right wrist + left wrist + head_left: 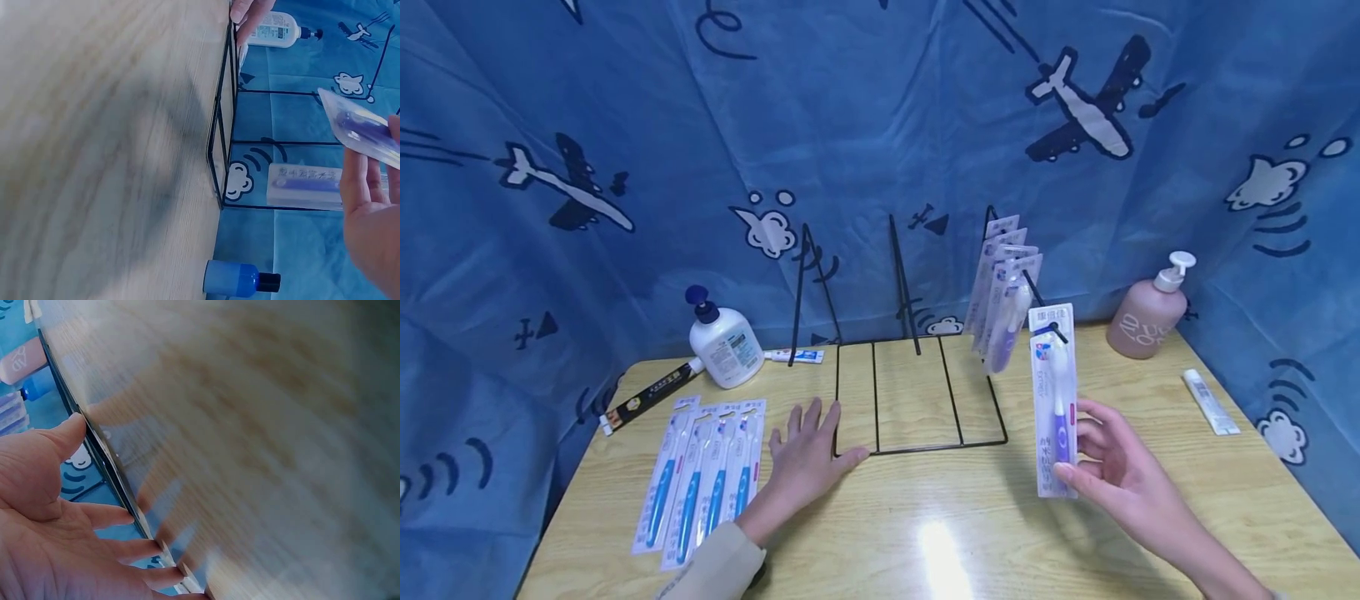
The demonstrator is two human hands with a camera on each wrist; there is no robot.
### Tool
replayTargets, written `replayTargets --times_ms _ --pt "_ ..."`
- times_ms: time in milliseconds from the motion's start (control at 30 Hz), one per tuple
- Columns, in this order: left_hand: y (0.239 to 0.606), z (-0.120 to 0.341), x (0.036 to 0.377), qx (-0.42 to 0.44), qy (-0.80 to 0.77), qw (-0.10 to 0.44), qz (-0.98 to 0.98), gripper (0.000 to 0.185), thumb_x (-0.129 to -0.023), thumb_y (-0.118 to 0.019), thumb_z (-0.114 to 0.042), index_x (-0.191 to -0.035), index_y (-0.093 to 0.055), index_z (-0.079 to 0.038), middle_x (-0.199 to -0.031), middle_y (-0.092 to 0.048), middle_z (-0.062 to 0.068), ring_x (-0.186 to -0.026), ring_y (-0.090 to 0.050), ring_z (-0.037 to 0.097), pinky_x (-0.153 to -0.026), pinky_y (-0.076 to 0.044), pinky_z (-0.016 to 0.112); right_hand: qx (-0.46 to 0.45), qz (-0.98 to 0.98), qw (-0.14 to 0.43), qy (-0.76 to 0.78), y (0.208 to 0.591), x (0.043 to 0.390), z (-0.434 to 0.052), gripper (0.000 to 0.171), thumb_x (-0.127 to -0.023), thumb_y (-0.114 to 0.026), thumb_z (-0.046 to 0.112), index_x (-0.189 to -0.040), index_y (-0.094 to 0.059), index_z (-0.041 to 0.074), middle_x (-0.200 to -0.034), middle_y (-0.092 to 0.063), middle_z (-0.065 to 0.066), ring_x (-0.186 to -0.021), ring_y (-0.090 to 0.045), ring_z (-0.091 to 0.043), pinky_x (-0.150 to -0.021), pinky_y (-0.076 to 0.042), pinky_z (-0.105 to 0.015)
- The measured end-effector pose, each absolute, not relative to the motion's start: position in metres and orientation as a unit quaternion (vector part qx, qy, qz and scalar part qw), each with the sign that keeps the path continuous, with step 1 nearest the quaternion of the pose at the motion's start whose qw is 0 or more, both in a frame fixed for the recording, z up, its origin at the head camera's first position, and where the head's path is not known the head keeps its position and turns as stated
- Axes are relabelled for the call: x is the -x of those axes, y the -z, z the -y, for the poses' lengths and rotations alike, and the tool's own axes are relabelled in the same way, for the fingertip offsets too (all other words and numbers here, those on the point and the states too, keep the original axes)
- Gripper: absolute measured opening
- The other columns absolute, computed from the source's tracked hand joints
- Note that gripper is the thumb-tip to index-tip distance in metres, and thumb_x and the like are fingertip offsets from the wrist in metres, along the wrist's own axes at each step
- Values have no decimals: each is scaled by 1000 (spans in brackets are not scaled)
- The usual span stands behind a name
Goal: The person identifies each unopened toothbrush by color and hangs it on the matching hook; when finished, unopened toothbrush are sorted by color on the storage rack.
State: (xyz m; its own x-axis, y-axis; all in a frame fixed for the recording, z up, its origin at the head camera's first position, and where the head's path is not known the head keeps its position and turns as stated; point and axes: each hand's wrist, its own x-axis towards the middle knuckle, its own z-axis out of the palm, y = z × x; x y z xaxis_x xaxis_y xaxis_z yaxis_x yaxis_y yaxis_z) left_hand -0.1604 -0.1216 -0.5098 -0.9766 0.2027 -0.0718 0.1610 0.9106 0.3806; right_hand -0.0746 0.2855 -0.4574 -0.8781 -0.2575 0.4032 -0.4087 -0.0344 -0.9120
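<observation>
A packaged purple toothbrush is pinched by my right hand near the lower part of its pack. The tip of the rack's right hook shows at the hole in the top of that pack. Behind it, several more purple toothbrush packs hang on the same arm. My left hand lies spread on the table, its thumb and fingers at the front left corner of the black wire rack. To its left lie several packaged blue toothbrushes.
A white pump bottle, a black toothpaste box and a small toothpaste tube sit back left. Back right are a pink pump bottle and a white tube. A blue bottle shows in the right wrist view. Blue curtain hangs behind.
</observation>
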Motion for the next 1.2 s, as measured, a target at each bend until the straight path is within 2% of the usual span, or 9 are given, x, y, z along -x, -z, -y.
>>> replayTargets --times_ms 200,333,467,600,767,867,1100,1200 --pt "511 122 161 -94 -187 50 -977 90 -102 -69 -63 -167 -44 -6 -171 -32 29 -157 -22 58 -114 -18 87 -235 685 83 -684 461 107 -272 78 -92 -59 -32 -160 -40 2 -123 -75 -4 -105 -74 -15 -81 -62 -27" --pt "511 123 160 -94 -188 51 -976 90 -102 -69 -63 -167 -44 -6 -171 -32 29 -157 -22 58 -114 -18 88 -214 690 109 -682 465 133 -262 72 -92 -62 -30 -154 -47 3 -118 -74 -2 -103 -72 -12 -81 -61 -24" --pt "510 122 159 -95 -191 51 -976 90 -102 -69 -62 -166 -44 -5 -172 -32 29 -157 -22 58 -114 -18 87 -193 698 124 -678 470 158 -255 62 -93 -66 -27 -147 -49 -3 -115 -72 -2 -105 -70 -11 -83 -61 -24" --pt "509 120 158 -93 -192 54 -976 90 -101 -71 -62 -166 -45 -5 -172 -32 29 -158 -22 57 -114 -18 87 -179 715 124 -664 473 176 -254 58 -94 -67 -23 -147 -45 -11 -118 -71 0 -108 -69 -11 -86 -61 -25" --pt "509 119 158 -90 -196 56 -975 90 -102 -70 -62 -167 -43 -6 -172 -31 28 -158 -21 57 -115 -16 86 -159 740 124 -642 474 192 -256 56 -97 -69 -18 -148 -44 -12 -122 -70 4 -110 -68 -10 -89 -60 -24" --pt "509 119 159 -90 -197 55 -975 89 -102 -69 -62 -167 -43 -6 -173 -30 28 -158 -21 57 -115 -16 86 -149 753 127 -628 474 200 -258 53 -98 -71 -14 -146 -47 -13 -123 -70 -2 -109 -68 -9 -90 -59 -22" --pt "511 120 160 -94 -199 57 -974 90 -102 -70 -61 -167 -43 -6 -173 -31 28 -158 -21 57 -115 -17 87 -135 772 125 -609 474 209 -268 43 -100 -72 -9 -139 -54 -13 -121 -68 -27 -106 -67 -5 -94 -54 -17" --pt "512 121 161 -92 -199 54 -974 90 -102 -70 -61 -167 -43 -6 -173 -30 28 -158 -20 57 -115 -17 87 -135 777 121 -603 475 209 -271 41 -101 -72 -7 -138 -56 -13 -122 -68 -26 -108 -66 -5 -95 -53 -17"
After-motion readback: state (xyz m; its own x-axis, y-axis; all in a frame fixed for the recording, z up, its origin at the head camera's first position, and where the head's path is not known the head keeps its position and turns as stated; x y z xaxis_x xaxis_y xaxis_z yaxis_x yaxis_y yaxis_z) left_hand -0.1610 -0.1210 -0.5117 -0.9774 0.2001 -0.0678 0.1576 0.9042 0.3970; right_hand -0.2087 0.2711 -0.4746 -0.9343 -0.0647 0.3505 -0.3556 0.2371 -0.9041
